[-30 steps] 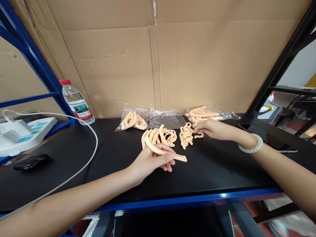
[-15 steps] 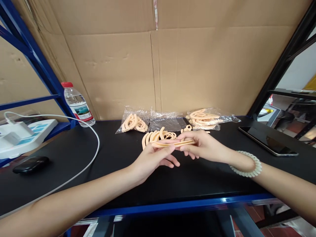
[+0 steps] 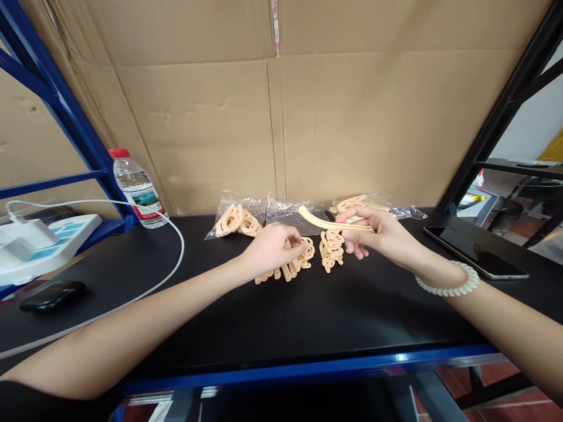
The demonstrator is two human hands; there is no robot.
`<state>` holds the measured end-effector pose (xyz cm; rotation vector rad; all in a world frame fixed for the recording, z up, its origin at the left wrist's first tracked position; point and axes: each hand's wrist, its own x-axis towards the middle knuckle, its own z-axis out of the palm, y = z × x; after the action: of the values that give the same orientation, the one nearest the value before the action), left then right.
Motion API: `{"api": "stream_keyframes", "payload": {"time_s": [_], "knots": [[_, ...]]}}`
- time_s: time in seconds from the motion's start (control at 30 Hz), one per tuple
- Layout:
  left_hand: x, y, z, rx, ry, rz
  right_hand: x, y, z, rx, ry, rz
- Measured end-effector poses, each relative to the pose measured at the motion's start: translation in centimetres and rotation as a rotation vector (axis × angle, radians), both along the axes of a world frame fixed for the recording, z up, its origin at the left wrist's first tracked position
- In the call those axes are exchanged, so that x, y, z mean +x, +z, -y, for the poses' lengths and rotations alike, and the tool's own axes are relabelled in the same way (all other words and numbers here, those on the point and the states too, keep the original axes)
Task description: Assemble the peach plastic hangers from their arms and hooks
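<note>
My right hand (image 3: 373, 234) pinches a pale, curved flat strip (image 3: 319, 221) that looks like wood, held above the table with its free end pointing left and up. My left hand (image 3: 277, 249) is bent down over a row of similar curved pieces (image 3: 288, 271), fingers curled and thumb close to the fingertips. What those fingers grip, if anything, is hidden. Between the hands lies a small stack of wavy pale pieces (image 3: 332, 251) on the black tabletop.
Behind the hands lie clear plastic bags: one with looped pieces (image 3: 237, 220), one with flat pieces (image 3: 352, 202). A phone (image 3: 477, 252) rests at right. On the left are a water bottle (image 3: 141, 190), a black mouse-like object (image 3: 53, 295), a white cable (image 3: 180, 258) and a power strip (image 3: 70, 234).
My hands have parted. The left let go of the curved strip and moved to the row of pieces; the right, still holding the strip, moved right and up.
</note>
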<state>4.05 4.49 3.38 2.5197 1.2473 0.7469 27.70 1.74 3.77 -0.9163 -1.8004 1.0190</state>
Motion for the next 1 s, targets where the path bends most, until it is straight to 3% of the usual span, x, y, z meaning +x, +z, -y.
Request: {"api": "stream_keyframes", "payload": {"time_s": [0.13,0.23,0.43,0.6,0.73,0.87,1.0], "knots": [[1.5,-0.6,-0.5,0.107,0.108,-0.160,0.4,-0.3,-0.5,-0.014,-0.045,-0.131],[2.3,-0.9,-0.7,0.107,0.121,-0.244,0.4,-0.5,-0.6,-0.030,-0.066,-0.213],[2.5,-0.9,-0.9,0.056,0.115,-0.238,0.4,-0.7,-0.8,-0.039,-0.071,-0.268],[1.4,0.0,-1.1,-0.070,0.123,-0.035,0.5,-0.6,-0.7,-0.057,-0.057,-0.334],[-0.1,0.8,-0.7,-0.279,0.105,0.230,0.4,-0.5,-0.7,-0.104,-0.019,-0.431],[-1.1,0.4,0.7,-0.510,0.124,0.526,-0.2,-0.6,-0.5,-0.238,0.070,-0.550],[-1.3,-0.3,2.6,-0.680,0.108,0.733,-1.4,-1.2,0.1,-0.248,0.151,-0.555]]}}
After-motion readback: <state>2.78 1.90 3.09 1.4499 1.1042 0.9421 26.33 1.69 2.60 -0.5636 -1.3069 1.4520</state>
